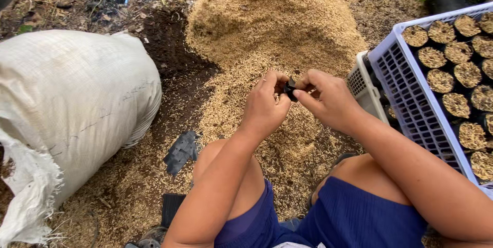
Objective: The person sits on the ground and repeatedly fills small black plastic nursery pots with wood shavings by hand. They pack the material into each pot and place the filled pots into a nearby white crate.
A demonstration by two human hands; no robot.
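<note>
- A small black plastic bag (290, 88) is pinched between the left hand (264, 106) and the right hand (328, 99), held above the husk pile (272, 27).
- Both hands are closed on it, thumbs and forefingers gripping its edges from either side; the mouth looks to be in the middle of being pulled open.
- A stack of flat black bags (181, 151) is seen lying on the ground just beside the left knee.
- The lavender crate (405, 91) at the right is packed with filled black bags (452, 81), each topped with husk.
- A white woven sack (72, 109) is lying on its side at the left, well apart from the hands.
- Opening the bag is judged to be the step in hand.
- A fully spread mouth is called for before husk can be scooped in.
</note>
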